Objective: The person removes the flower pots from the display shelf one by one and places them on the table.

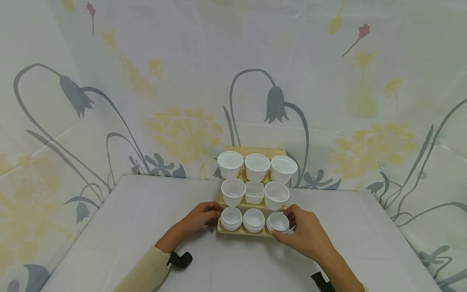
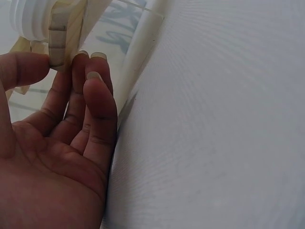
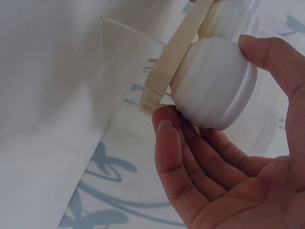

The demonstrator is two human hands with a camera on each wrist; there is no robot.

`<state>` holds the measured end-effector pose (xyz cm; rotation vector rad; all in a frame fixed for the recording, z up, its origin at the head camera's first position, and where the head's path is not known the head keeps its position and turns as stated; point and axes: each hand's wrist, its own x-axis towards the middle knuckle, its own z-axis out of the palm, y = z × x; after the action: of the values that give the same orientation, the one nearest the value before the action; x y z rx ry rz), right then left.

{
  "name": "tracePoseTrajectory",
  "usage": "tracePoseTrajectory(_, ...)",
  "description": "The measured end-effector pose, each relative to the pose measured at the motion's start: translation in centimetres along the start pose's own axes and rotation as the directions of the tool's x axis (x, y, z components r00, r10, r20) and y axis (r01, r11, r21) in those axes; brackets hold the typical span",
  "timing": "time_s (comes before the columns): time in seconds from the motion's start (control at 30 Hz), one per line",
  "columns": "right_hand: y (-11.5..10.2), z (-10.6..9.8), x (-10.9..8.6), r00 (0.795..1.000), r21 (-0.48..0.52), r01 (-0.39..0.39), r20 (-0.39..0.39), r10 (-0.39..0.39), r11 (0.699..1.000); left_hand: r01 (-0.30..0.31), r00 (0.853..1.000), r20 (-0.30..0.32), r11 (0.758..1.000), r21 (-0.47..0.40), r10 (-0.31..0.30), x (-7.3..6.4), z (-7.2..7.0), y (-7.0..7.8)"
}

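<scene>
A three-tier wooden stand (image 1: 255, 151) holds small white containers. My left hand (image 1: 198, 221) is at the left end of its lowest board; in the left wrist view the thumb and fingertips pinch the board end (image 2: 58, 43). My right hand (image 1: 308, 233) grips a white round jar (image 1: 279, 222) at the right of the lowest tier. In the right wrist view, the thumb lies on the rim of that jar (image 3: 214, 81), and the fingers curl below it beside the board's end. Two similar jars, left (image 1: 231, 219) and middle (image 1: 253, 220), stand on the same board.
White cups (image 1: 230, 164) line the top tier. On the middle tier a square cup (image 1: 254, 192) sits between two round cups. Clear supports under the stand touch the white tabletop (image 1: 146, 211). Behind rises a flower-printed cloth (image 1: 189, 81).
</scene>
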<state>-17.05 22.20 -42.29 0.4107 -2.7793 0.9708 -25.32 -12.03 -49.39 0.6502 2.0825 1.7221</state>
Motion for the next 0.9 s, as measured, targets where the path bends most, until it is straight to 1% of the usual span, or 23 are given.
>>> tracePoseTrajectory(0.2,-0.2,-0.2,-0.1,1.000,0.029,-0.013,0.022,0.012,1.000,0.007,1.000,-0.001,1.000,0.010,-0.007,0.0,-0.1,-0.1)
tracePoseTrajectory(0.33,-0.3,-0.3,-0.1,0.999,0.029,-0.019,0.033,0.018,0.999,0.013,1.000,-0.001,1.000,0.013,-0.013,0.0,-0.1,-0.2)
tracePoseTrajectory(0.47,-0.3,-0.4,-0.2,1.000,0.020,-0.005,0.026,0.004,1.000,0.011,1.000,-0.001,1.000,0.014,-0.011,0.0,-0.1,-0.1)
tracePoseTrajectory(0.73,-0.7,-0.6,-0.4,1.000,0.008,0.027,0.015,-0.028,1.000,0.031,1.000,-0.001,0.999,0.013,-0.031,0.0,-0.1,-0.2)
tracePoseTrajectory(0.9,-1.1,-0.8,-0.6,0.999,0.015,0.038,0.013,-0.038,0.999,0.018,1.000,0.005,1.000,0.009,-0.018,0.1,-0.2,-0.4)
